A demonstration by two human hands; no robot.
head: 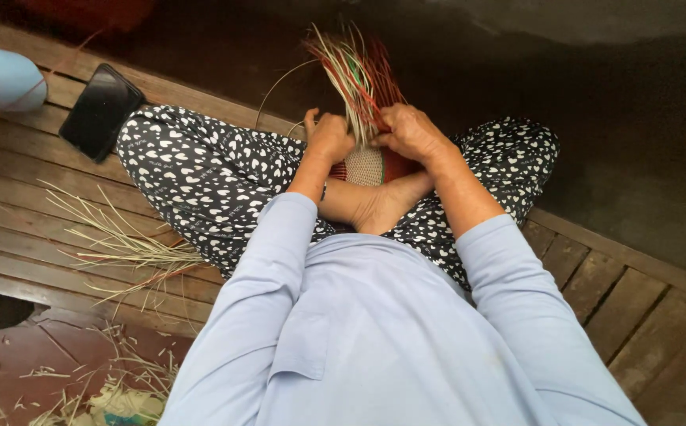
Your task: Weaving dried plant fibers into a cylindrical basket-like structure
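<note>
The wooden slatted platform (595,284) ends just behind the woven basket (368,164). Left hand (329,138) and right hand (407,132) are closed tight around its upright straw strands (358,75).

Two hands, the left hand (329,138) and the right hand (410,132), both on one woven piece (365,164). One spray of uncut strands (356,71), too many to count, rises from the woven piece. One black phone (100,111) lies left of the woven piece. Two loose heaps of pale straw: one (126,248) left of the woven piece, another (114,390) farther below it.
</note>
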